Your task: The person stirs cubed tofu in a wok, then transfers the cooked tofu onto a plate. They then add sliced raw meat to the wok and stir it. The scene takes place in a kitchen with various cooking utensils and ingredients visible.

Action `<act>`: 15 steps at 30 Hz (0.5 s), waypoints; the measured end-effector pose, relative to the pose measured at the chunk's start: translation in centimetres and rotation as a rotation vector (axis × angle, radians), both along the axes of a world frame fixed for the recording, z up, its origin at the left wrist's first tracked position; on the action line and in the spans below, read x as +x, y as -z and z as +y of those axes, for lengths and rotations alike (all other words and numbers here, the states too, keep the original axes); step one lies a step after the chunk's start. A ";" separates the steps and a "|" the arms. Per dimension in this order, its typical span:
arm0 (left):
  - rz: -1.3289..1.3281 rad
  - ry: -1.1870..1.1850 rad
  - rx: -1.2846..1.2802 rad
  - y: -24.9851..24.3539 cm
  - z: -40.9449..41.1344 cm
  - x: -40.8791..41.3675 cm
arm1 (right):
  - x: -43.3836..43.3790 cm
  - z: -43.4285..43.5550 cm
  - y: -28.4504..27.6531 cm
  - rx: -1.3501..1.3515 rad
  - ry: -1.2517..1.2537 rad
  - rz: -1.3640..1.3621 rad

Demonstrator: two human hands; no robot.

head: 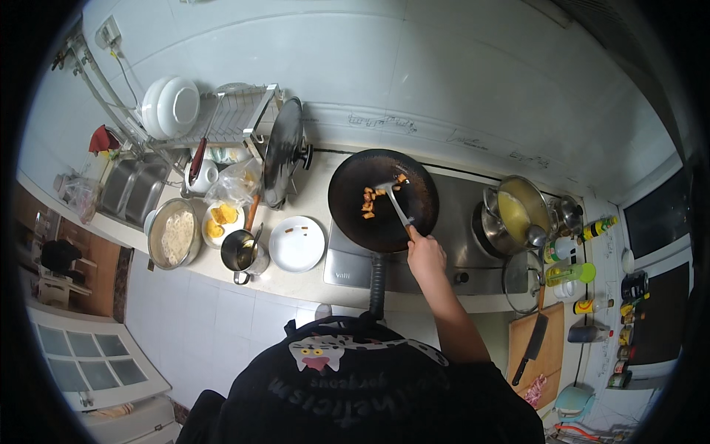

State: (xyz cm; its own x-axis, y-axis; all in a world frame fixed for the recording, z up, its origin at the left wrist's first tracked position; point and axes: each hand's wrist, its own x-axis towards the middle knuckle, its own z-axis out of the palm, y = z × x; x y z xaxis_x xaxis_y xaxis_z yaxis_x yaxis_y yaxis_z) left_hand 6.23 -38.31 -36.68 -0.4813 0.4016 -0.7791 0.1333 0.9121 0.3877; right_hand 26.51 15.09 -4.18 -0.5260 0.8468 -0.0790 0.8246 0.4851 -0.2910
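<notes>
My right hand [426, 252] grips the wooden handle of a metal spatula [397, 204], whose blade reaches into a dark wok [355, 172]. Browned cubes of food [368, 202] lie around the blade, most in a small cluster on its left and a few above it. The wok sits over the left side of a steel gas stove [355, 271], its black handle [378, 286] pointing towards my body. My left hand is out of view. Left of the wok, a white plate [297, 252] on the counter carries a few small brown bits.
A steel pot [537, 194] of yellow liquid stands on the right burner. Further right, a cleaver [536, 342] and sliced meat [536, 390] lie on a wooden cutting board [546, 355]. Leftward are a metal mug [238, 255], a dough bowl [191, 252], and an upright wok lid [284, 150].
</notes>
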 end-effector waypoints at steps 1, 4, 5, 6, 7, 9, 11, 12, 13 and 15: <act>-0.002 -0.005 -0.002 0.1 -0.1 0.2 | 0.4 -0.6 -1.0 -0.040 0.012 -0.005; -0.006 -0.009 0.000 0.3 0.0 0.4 | 2.2 -1.6 -2.3 -0.102 0.041 0.039; -0.005 -0.009 0.001 0.3 0.0 0.5 | 2.8 -1.5 -1.6 -0.091 0.042 0.104; -0.005 -0.009 0.002 0.3 0.1 0.4 | 3.3 -1.3 -0.9 -0.079 0.044 0.171; -0.006 -0.007 0.003 0.4 0.1 0.5 | 3.6 -1.0 -0.2 -0.069 0.046 0.236; -0.006 -0.007 0.002 0.5 0.2 0.4 | 3.7 0.1 0.9 -0.007 0.056 0.263; -0.011 -0.008 0.004 0.5 0.2 0.4 | 3.5 0.8 1.2 0.014 0.060 0.242; -0.011 -0.008 0.004 0.6 0.2 0.5 | 3.2 1.0 0.5 0.005 0.059 0.206; -0.013 -0.009 0.006 0.6 0.1 0.6 | 3.0 1.1 0.1 -0.004 0.058 0.170; -0.014 -0.012 0.007 0.8 0.1 0.6 | 2.8 0.9 -0.3 -0.043 0.020 0.125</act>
